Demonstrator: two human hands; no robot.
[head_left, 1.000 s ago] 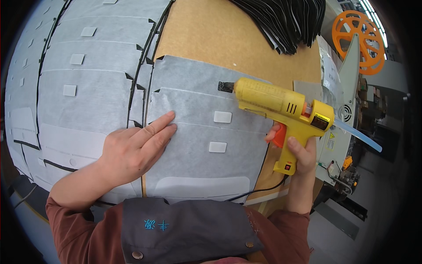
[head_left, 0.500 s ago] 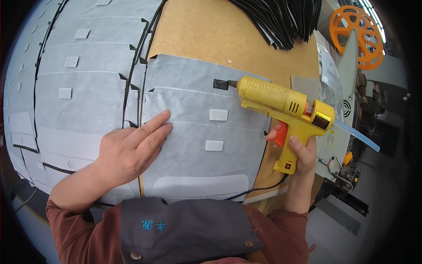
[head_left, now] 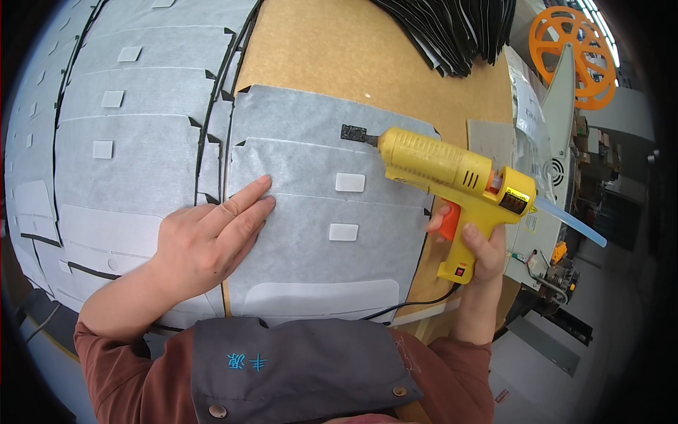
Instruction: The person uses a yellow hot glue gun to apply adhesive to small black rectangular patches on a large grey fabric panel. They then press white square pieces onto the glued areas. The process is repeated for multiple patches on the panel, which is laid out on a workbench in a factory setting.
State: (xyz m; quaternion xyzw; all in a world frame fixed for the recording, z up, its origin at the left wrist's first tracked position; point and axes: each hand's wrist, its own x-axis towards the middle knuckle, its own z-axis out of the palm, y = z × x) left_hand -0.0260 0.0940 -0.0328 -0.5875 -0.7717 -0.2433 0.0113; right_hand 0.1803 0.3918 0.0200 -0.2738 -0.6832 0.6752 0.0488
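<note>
Brown tabletop point(head_left: 311, 49) shows beyond the glue gun point(head_left: 434, 155); past its upper right, an orange reel point(head_left: 578, 51). Black strips point(head_left: 459, 32) fan out beyond the gun.

Right hand point(head_left: 487, 254) clamped on the gun's handle, fingers curled round it at the orange trigger point(head_left: 448, 222). Left hand point(head_left: 205, 237), left of the gun, rests on pale sheets point(head_left: 318, 247) with nothing held; 2 fingers reach forward, tips slightly apart. Nozzle point(head_left: 371, 139) meets the right end of a black patch point(head_left: 352, 133), just left of the gun; cannot tell whether they touch.

Handling, my judgement: keep the nozzle low and steady, squeeze evenly, stay within the patch outline, press the sheets flat well clear of the hot tip.

Count: 1 gun, 1 translucent glue stick point(head_left: 568, 219) out its rear, 1 black patch, 2 white rectangles point(head_left: 349, 182) below left of the gun. Strips overlap too much to count.
</note>
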